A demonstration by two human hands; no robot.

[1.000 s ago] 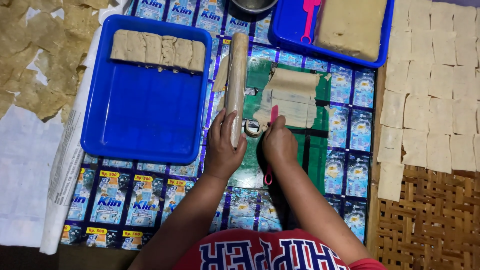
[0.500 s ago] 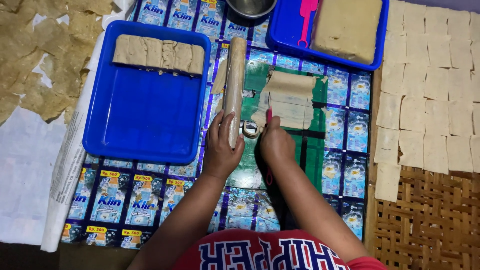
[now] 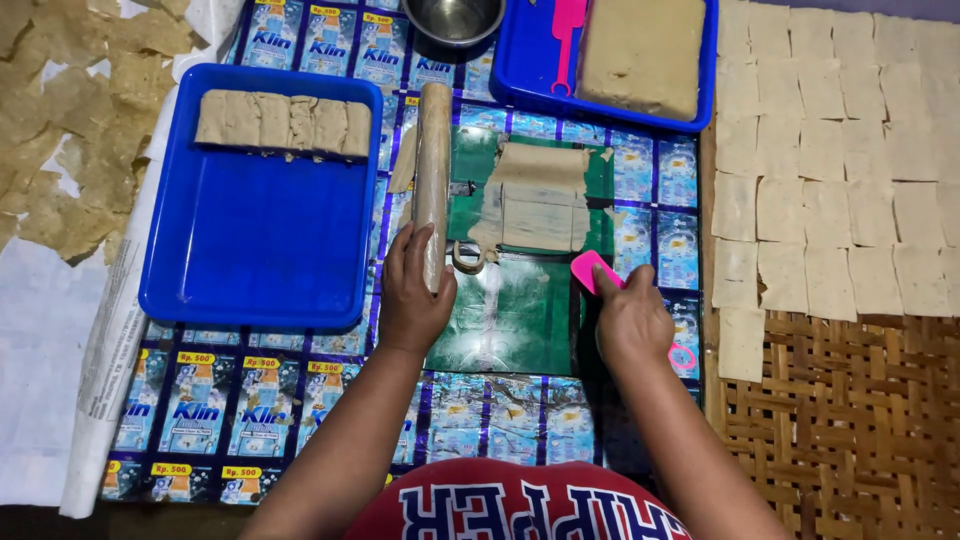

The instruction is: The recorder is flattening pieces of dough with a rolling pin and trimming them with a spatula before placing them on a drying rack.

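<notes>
The left hand (image 3: 412, 295) lay on the near end of the rolling pin (image 3: 433, 180), fingers curled loosely over it, so the pin's near tip was covered. The pin ran away from the person, between the big blue tray (image 3: 260, 250) on the left and the dough sheet (image 3: 535, 195) on the right. The right hand (image 3: 630, 320) was closed around a pink scraper (image 3: 592, 270); its blade stuck out toward the dough but stood apart from it, and a pink loop of its handle showed below the wrist. The dough sheet, scored into strips, lay on a green board (image 3: 510, 310), with a small curl of dough at its near left corner, just beside the pin. The big tray held a row of dough slabs (image 3: 283, 122) along its far wall. A second blue tray (image 3: 520, 70) at the top carried a dough block (image 3: 640, 50) and another pink tool (image 3: 568, 30), and a metal bowl (image 3: 455, 18) beside it was cut off by the frame. All this rested on a mat of printed sachets (image 3: 230, 400). To the right, cut dough squares (image 3: 840, 180) lay in rows on a woven mat (image 3: 850, 430), touching or nearly so. At far left, dried pieces (image 3: 70, 130) were scattered on white paper (image 3: 40, 350). The person's red shirt (image 3: 500, 510) filled the bottom edge and hid the mat's near border.
</notes>
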